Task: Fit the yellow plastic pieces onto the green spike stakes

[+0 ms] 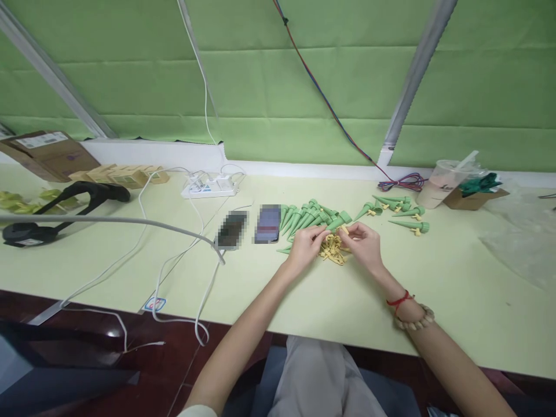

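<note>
My left hand is closed on a green plastic plant-watering spike, whose wide ribbed end points up and right. My right hand pinches a small yellow valve piece against or close beside that spike; whether the two are joined is hidden by the fingers. Beneath both hands lies a heap of yellow valve pieces. Behind the hands, several loose green spikes are piled. To the right, several more spikes rest on the table, some with yellow valves fitted across them.
Two phones lie left of the spikes. White cables trail from a power strip across the table. A black strap-like device and cardboard boxes sit far left. A drink cup, small carton and clear plastic bag occupy the right.
</note>
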Tool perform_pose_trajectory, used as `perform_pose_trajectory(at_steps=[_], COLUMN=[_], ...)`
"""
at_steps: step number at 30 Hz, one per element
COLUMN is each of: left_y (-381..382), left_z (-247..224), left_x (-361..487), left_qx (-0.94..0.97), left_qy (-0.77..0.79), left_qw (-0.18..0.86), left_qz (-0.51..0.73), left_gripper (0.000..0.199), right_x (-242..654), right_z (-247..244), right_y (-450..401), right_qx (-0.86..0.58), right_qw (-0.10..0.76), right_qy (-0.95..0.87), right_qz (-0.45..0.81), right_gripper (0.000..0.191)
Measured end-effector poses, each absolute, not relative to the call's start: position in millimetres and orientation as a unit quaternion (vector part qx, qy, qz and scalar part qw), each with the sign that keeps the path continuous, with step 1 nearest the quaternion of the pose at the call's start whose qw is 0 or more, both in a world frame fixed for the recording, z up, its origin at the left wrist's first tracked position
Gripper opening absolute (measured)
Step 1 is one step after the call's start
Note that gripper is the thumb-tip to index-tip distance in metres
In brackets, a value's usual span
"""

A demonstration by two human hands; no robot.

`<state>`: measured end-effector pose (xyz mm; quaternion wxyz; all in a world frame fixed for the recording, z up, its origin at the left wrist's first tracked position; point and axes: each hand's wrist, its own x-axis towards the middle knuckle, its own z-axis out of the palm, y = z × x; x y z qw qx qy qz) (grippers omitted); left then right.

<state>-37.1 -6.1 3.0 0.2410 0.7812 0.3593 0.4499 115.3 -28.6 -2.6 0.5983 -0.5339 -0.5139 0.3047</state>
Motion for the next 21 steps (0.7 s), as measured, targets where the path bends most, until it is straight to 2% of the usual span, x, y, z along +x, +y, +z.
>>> perform_pose_trajectory(at_steps=[6, 11, 16, 21], left_y=[-0.7, 1.2, 2.1, -1.0], left_z=[0.7, 1.0, 2.6, -1.0], left_x=[-37.9, -38.8, -42.2, -39.3], left_qx=[0.725, 0.724, 0.749, 0.785], left_qy=[0.367, 0.335, 0.327, 0.338], left_qw=[0.283, 0.318, 0.282, 0.235], left_qz=[0.509, 0.513, 0.503, 0.464], left_gripper=[0.03, 0.025, 0.025, 0.035], right_x=[122.8, 128.0, 125.8, 123.0], right_z=[1.4, 5.7, 9.6, 6.3], right_y=[-21.8, -23.8, -25.0, -25.2], right_qx=[-0.435, -0.352, -0.358, -0.469], right_qw=[0.51, 0.483, 0.498, 0.577], right_qy=[-0.43, -0.35, -0.389, -0.48], right_qz=[0.605, 0.721, 0.688, 0.465], right_gripper=[0.037, 0.022, 0.024, 0.032])
